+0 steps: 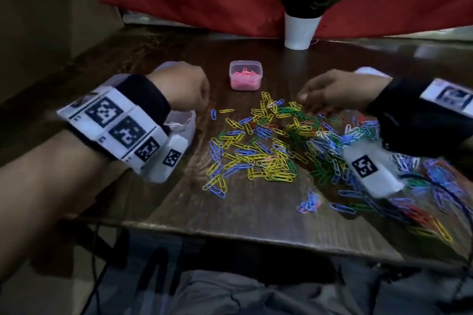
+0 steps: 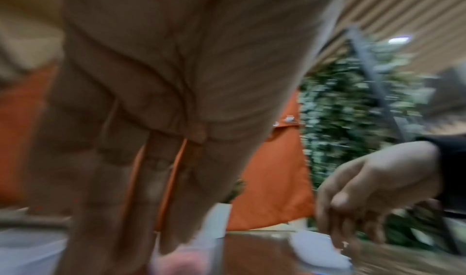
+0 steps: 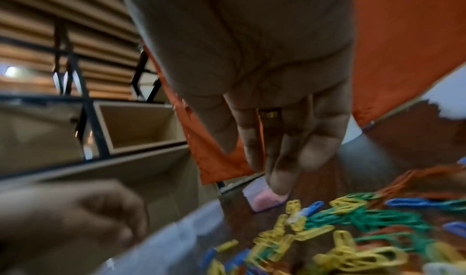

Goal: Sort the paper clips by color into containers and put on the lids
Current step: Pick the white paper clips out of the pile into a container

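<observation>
left hand hides most of a clear container, its grip unclear through blur; right hand relaxed over the paper clips.

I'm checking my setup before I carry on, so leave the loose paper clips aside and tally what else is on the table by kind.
Containers: 2, the tub of pink clips and the clear tub under the left hand.
Potted plant: 1.
Total: 3.
Not counted: a pale shape behind the left hand and another pale shape behind the right hand, both too hidden to name.
</observation>
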A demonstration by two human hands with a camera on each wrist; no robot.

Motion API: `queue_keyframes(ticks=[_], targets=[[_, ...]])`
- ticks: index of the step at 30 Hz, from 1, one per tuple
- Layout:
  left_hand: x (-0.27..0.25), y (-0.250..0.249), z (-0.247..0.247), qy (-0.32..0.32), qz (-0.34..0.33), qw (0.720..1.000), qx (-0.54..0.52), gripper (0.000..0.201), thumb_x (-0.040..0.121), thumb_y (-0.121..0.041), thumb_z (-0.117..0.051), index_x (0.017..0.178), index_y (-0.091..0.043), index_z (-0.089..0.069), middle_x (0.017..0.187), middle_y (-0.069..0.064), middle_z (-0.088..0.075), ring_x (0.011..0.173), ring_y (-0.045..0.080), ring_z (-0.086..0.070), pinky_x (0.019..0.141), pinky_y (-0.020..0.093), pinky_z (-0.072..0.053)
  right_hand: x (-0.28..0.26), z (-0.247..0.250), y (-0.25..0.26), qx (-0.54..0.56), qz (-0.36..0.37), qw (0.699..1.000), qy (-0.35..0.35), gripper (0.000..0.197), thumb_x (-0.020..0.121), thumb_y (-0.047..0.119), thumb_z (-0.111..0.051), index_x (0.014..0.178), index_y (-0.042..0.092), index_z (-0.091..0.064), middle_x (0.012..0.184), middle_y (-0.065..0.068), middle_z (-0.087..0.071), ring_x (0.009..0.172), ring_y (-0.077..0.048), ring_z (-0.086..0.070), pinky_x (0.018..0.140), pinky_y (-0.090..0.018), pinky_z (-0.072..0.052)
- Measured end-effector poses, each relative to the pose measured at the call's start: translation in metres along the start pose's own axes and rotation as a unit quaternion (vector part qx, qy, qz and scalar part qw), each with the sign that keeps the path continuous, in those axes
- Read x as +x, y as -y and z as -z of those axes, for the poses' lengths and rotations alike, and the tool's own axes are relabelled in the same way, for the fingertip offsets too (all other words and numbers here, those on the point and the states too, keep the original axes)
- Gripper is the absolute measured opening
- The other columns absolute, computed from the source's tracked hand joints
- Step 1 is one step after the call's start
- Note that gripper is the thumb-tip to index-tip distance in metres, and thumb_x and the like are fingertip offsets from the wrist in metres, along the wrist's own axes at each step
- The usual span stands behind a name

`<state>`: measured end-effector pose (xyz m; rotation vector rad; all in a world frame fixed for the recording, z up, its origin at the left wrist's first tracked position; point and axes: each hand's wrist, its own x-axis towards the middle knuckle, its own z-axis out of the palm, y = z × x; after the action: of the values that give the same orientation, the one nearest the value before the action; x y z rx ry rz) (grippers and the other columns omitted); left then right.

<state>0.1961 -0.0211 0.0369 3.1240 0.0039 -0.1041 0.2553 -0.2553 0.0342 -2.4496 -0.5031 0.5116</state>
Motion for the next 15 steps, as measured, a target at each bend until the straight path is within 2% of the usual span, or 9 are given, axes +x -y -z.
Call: queue_keyframes(ticks=[1, 2, 3, 4, 5, 7, 9, 12, 15], targets=[[-0.002, -0.016, 0.000, 0.001, -0.024, 1.000, -0.013, 0.014, 0.082, -0.016, -0.063, 0.092, -0.011, -0.070, 0.085, 0.007, -0.068, 0.090, 0.026, -0.062, 0.078, 0.032, -0.050, -0.006, -0.003, -0.007, -0.093, 0.002, 0.996, 0.015, 0.015, 0.094, 0.016, -0.051, 0.101, 0.008, -0.062, 0.079, -0.005, -0.060, 0.062, -0.009, -0.060, 0.050, -0.021, -0.049], [-0.003, -0.032, -0.004, 0.019, -0.050, 0.998, -0.028, 0.018, 0.081, -0.021, -0.067, 0.096, -0.012, -0.069, 0.084, 0.005, -0.067, 0.088, 0.024, -0.062, 0.079, 0.033, -0.051, -0.014, -0.006, -0.015, -0.181, 0.002, 0.983, 0.040, 0.017, 0.092, 0.022, -0.054, 0.102, 0.011, -0.063, 0.086, -0.005, -0.062, 0.077, -0.015, -0.062, 0.066, -0.027, -0.052], [-0.005, -0.048, -0.011, 0.046, -0.081, 0.995, -0.032, 0.027, 0.081, -0.030, -0.067, 0.103, -0.014, -0.066, 0.090, 0.003, -0.066, 0.090, 0.022, -0.061, 0.081, 0.033, -0.050, -0.024, -0.007, -0.022, -0.257, 0.004, 0.964, 0.065, 0.020, 0.090, 0.029, -0.056, 0.105, 0.016, -0.062, 0.096, -0.004, -0.062, 0.092, -0.020, -0.061, 0.080, -0.029, -0.049], [-0.005, -0.064, -0.020, 0.080, -0.120, 0.989, -0.025, 0.038, 0.083, -0.039, -0.064, 0.113, -0.016, -0.062, 0.101, 0.003, -0.064, 0.096, 0.022, -0.059, 0.085, 0.032, -0.048, -0.037, -0.006, -0.031, -0.302, -0.009, 0.950, 0.083, 0.030, 0.089, 0.035, -0.057, 0.116, 0.020, -0.060, 0.108, -0.004, -0.061, 0.104, -0.021, -0.058, 0.089, -0.029, -0.045], [-0.006, -0.078, -0.030, 0.117, -0.162, 0.980, -0.012, 0.049, 0.084, -0.046, -0.059, 0.123, -0.017, -0.055, 0.115, 0.005, -0.060, 0.106, 0.023, -0.055, 0.091, 0.033, -0.045, -0.050, -0.003, -0.041, -0.307, -0.028, 0.947, 0.089, 0.040, 0.088, 0.039, -0.056, 0.125, 0.023, -0.055, 0.117, -0.003, -0.059, 0.110, -0.019, -0.054, 0.093, -0.027, -0.041], [-0.011, -0.103, -0.046, 0.181, -0.230, 0.956, 0.016, 0.062, 0.088, -0.052, -0.050, 0.139, -0.019, -0.039, 0.136, 0.008, -0.046, 0.125, 0.024, -0.042, 0.102, 0.035, -0.037, -0.079, 0.006, -0.060, -0.287, -0.065, 0.952, 0.085, 0.047, 0.088, 0.041, -0.056, 0.132, 0.027, -0.049, 0.122, -0.001, -0.058, 0.105, -0.014, -0.052, 0.089, -0.022, -0.037], [-0.012, -0.117, -0.055, 0.209, -0.253, 0.943, 0.058, 0.059, 0.091, -0.050, -0.045, 0.143, -0.025, -0.033, 0.141, 0.007, -0.041, 0.130, 0.024, -0.038, 0.104, 0.035, -0.035, -0.103, 0.010, -0.080, -0.276, -0.091, 0.954, 0.077, 0.044, 0.088, 0.041, -0.056, 0.130, 0.032, -0.050, 0.118, 0.001, -0.059, 0.098, -0.011, -0.051, 0.085, -0.021, -0.037], [-0.005, -0.128, -0.048, 0.204, -0.234, 0.946, 0.098, 0.043, 0.093, -0.047, -0.045, 0.131, -0.028, -0.052, 0.120, 0.004, -0.058, 0.114, 0.023, -0.050, 0.094, 0.031, -0.043, -0.119, 0.008, -0.095, -0.268, -0.123, 0.953, 0.072, 0.039, 0.088, 0.039, -0.057, 0.126, 0.032, -0.054, 0.117, -0.001, -0.061, 0.109, -0.017, -0.055, 0.091, -0.026, -0.042], [0.016, -0.136, -0.037, 0.180, -0.228, 0.954, 0.081, 0.033, 0.091, -0.043, -0.051, 0.108, -0.021, -0.068, 0.087, 0.002, -0.062, 0.084, 0.018, -0.054, 0.075, 0.027, -0.044, -0.102, 0.007, -0.091, -0.236, -0.094, 0.967, 0.024, 0.032, 0.088, 0.031, -0.060, 0.119, 0.024, -0.060, 0.099, 0.001, -0.060, 0.102, -0.019, -0.057, 0.082, -0.023, -0.040]])
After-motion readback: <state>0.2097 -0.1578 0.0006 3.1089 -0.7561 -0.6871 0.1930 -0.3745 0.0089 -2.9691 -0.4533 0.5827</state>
